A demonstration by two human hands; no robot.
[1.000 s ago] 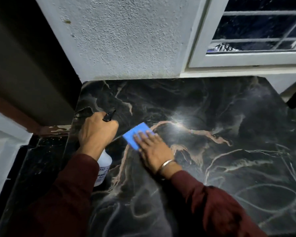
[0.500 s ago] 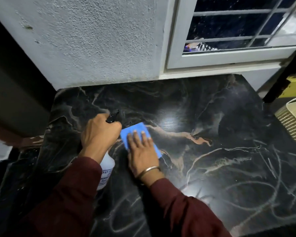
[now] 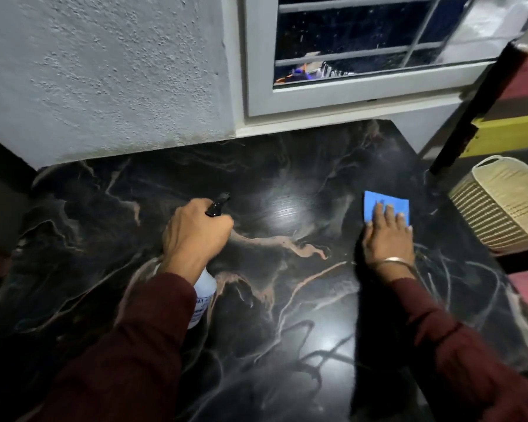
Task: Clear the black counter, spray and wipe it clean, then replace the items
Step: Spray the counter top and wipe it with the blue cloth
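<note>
Right now my left hand (image 3: 195, 236) grips the spray bottle (image 3: 204, 292) upright over the black counter (image 3: 287, 300); a stray squeeze could wet it again. Farther right, my right hand (image 3: 387, 236) presses flat on the blue cloth (image 3: 386, 210), now near the counter's right edge instead of beside the bottle; overshooting could bump the wicker basket (image 3: 494, 205)

A single wide-angle camera, worn on the person's head, looks forward and steeply down onto the black counter (image 3: 281, 315) from close above. It faces the counter's far edge, where the textured wall (image 3: 104, 74) and the window (image 3: 363, 47) rise. Both sleeved forearms enter from the bottom of the frame. A woven basket (image 3: 497, 208) shows past the counter's right edge.
</note>
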